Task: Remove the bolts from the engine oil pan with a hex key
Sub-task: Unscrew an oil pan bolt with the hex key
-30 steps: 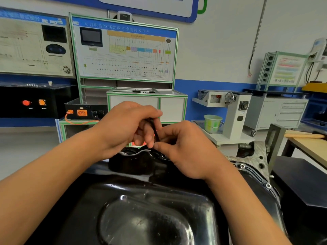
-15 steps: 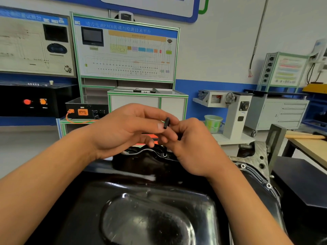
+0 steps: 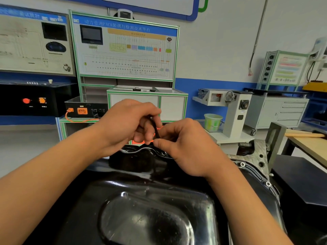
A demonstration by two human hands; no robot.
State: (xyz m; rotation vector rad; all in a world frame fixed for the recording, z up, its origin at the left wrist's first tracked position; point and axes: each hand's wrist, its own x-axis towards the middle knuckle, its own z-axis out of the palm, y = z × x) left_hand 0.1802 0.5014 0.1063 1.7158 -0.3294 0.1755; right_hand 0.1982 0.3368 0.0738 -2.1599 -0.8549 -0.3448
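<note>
1. Black hex key stands nearly upright over the far rim of the pan. Its lower end is hidden behind our right thumb.
2. Our left hand curls its fingers round the key's top, and our right hand pinches the shaft lower down.
3. We see the glossy pan filling the foreground beneath our forearms, with bolts on its right flange.
4. Beyond stand a green bucket and a wiring board.
</note>
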